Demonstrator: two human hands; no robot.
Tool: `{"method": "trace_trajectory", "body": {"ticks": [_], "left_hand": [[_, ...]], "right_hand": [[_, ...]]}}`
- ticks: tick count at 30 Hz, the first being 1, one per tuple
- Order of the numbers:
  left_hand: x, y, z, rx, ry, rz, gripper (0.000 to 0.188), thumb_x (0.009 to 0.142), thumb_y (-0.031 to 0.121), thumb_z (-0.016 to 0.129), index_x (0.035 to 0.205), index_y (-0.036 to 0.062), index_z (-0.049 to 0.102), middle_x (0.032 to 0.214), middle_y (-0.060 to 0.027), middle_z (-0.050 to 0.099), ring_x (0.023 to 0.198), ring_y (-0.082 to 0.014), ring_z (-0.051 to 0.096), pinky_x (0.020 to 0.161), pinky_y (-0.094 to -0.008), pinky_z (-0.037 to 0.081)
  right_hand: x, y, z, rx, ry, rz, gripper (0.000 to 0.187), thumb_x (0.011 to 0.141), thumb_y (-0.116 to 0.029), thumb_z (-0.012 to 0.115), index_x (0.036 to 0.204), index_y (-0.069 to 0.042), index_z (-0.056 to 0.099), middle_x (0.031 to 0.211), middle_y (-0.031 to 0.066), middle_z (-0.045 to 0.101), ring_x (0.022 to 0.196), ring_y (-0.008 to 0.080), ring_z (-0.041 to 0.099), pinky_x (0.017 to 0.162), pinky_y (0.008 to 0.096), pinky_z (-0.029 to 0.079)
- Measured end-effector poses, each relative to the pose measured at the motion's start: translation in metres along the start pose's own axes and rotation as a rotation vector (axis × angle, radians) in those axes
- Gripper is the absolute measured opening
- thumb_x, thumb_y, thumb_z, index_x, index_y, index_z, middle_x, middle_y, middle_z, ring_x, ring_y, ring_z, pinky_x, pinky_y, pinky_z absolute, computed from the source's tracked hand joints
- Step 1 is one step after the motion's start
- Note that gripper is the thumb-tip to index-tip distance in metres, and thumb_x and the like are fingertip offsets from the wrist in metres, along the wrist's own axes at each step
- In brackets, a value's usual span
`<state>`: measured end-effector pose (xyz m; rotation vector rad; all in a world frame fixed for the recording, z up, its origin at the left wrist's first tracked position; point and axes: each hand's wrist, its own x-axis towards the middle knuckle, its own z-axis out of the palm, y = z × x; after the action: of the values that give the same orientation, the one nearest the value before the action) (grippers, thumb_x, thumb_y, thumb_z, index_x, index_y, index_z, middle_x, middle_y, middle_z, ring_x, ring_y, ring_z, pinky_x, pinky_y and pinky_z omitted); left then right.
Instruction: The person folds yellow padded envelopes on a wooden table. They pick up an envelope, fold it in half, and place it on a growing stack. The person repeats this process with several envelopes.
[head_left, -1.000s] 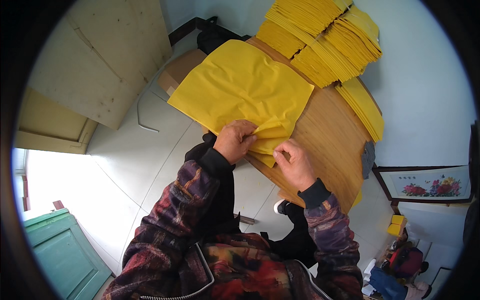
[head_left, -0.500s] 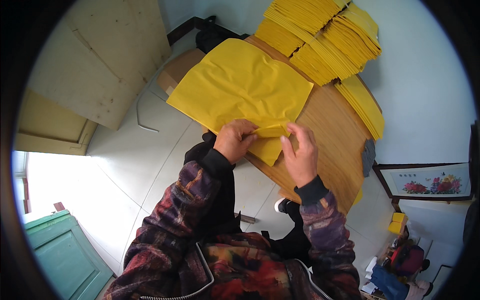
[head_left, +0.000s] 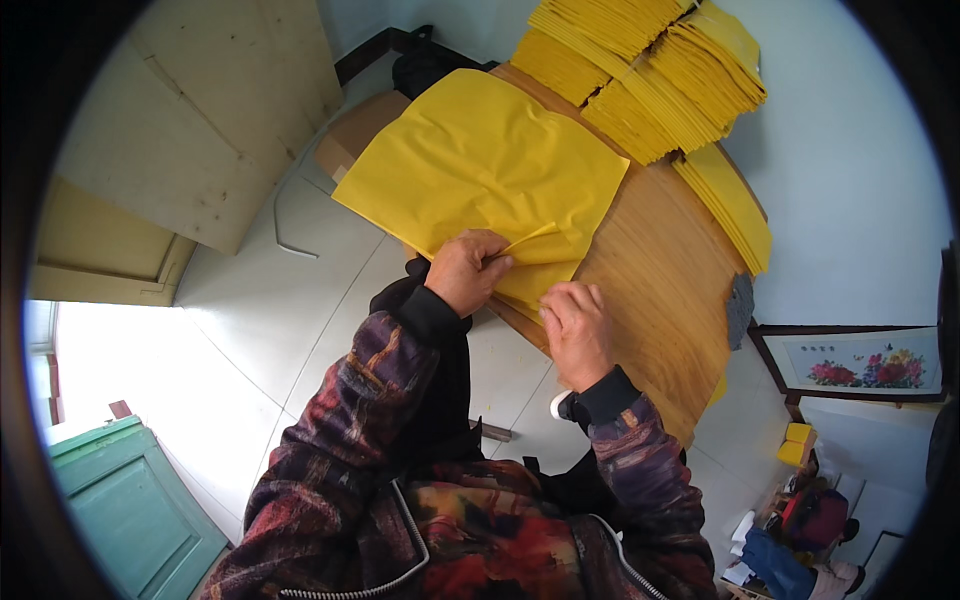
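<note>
A large yellow sheet [head_left: 480,150], thin and creased like non-woven cloth, lies over the left part of the wooden table [head_left: 665,290] and hangs past its near edge. My left hand [head_left: 468,272] is closed on the sheet's near edge, where a narrow fold stands up beside the fingers. To the right and slightly nearer to me, my right hand [head_left: 580,335] has its fingers curled together at the sheet's near right corner. The fingertips there cover the corner, so the exact grip is partly hidden.
Tall stacks of folded yellow sheets [head_left: 645,80] stand at the table's far end, with a smaller pile [head_left: 728,205] along its right edge. A grey cloth [head_left: 739,310] hangs at the right edge. A cardboard box [head_left: 360,135] sits beyond the table's left side.
My right hand has come down and toward me, its fingers closing from a spread pinch. The fold by my left hand now stands up at a slant; the left hand has barely moved.
</note>
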<state>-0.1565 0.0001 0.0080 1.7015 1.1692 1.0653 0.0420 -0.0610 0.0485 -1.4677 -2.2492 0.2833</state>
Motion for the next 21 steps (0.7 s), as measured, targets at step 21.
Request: {"method": "trace_trajectory", "body": {"ticks": [21], "left_hand": [[0.0, -0.004, -0.002, 0.004, -0.078, 0.024, 0.012, 0.086, 0.003, 0.066, 0.096, -0.0023, 0.068, 0.099, -0.0157, 0.068, 0.096, -0.0317, 0.063, 0.085, -0.0367, 0.049]], "right_hand": [[0.038, 0.011, -0.024, 0.359, -0.192, 0.247, 0.013, 0.09, -0.013, 0.063, 0.083, -0.003, 0.061, 0.083, 0.013, 0.061, 0.082, 0.0349, 0.057, 0.073, 0.0428, 0.046]]}}
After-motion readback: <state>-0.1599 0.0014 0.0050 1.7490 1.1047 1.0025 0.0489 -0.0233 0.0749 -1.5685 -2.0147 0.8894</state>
